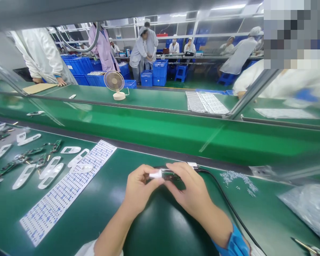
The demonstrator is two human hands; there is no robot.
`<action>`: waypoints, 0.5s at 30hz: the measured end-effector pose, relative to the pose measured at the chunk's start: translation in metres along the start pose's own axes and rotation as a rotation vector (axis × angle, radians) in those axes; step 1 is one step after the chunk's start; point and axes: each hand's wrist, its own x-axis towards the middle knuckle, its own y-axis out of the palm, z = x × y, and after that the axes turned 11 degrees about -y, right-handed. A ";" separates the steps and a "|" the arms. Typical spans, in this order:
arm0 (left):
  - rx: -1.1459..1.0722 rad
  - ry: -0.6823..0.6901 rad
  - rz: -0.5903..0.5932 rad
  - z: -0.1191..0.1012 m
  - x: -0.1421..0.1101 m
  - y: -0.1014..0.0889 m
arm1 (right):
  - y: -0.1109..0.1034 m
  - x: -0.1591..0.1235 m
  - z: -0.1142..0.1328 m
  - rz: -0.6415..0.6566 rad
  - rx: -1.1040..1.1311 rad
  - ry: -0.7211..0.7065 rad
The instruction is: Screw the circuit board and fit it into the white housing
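Over the bench's middle my two hands meet at a small assembly. My left hand (pixel 138 186) is closed, pinching a small white plastic piece (pixel 156 174) between thumb and fingers. My right hand (pixel 190 185) is closed around a dark, narrow part with what looks like a circuit board (pixel 173 176); the fingers hide much of it. The white piece touches the end of this part. Just behind my right hand lies a white-topped plug (pixel 193 165) with a black cable (pixel 226 199); whether it joins the held part is hidden.
White plastic shells (pixel 52 174) and green circuit boards (pixel 40 153) lie at left. A printed label sheet (pixel 66 192) lies nearby, partly under shells. Tiny pale parts (pixel 240 181), a clear plastic bag (pixel 312 206) and a metal tool (pixel 304 245) are at right. Co-workers stand beyond a low partition.
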 end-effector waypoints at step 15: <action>0.050 0.000 0.016 0.007 -0.001 -0.004 | 0.001 -0.001 -0.001 -0.019 -0.057 -0.002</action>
